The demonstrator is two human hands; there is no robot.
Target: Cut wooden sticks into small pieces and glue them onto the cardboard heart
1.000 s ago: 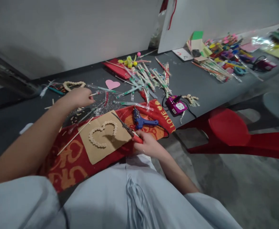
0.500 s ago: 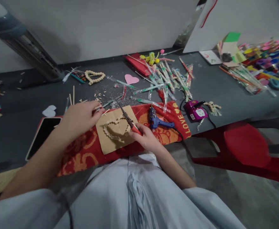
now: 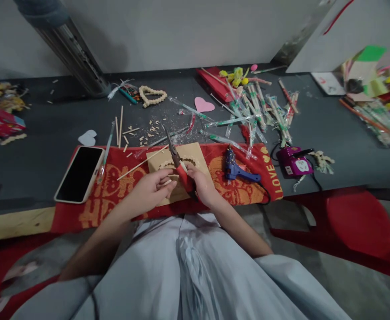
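Note:
My right hand (image 3: 202, 183) is closed around the red handles of long-nosed pliers (image 3: 179, 163), whose narrow dark jaws point away from me. Beside it, my left hand (image 3: 155, 189) pinches a short piece of pale wooden stick (image 3: 167, 182), close to the pliers' handles. Both hands are over a square brown board (image 3: 200, 156) that carries a heart outline of small wooden bits (image 3: 190, 161), mostly hidden by the hands and tool. A long thin stick (image 3: 141, 162) slants across the red towel (image 3: 128, 182) under the board.
A phone (image 3: 81, 174) lies on the towel's left end, a blue glue gun (image 3: 236, 168) on its right. Behind are cut stick bits (image 3: 152, 129), a wooden heart frame (image 3: 152, 95), a pink paper heart (image 3: 204, 105) and wrapped chopsticks (image 3: 261, 104). A purple device (image 3: 295, 161) sits right.
My left hand has come from the table's left side to the middle, beside my right hand, with the small stick piece in its fingers. The view has shifted left.

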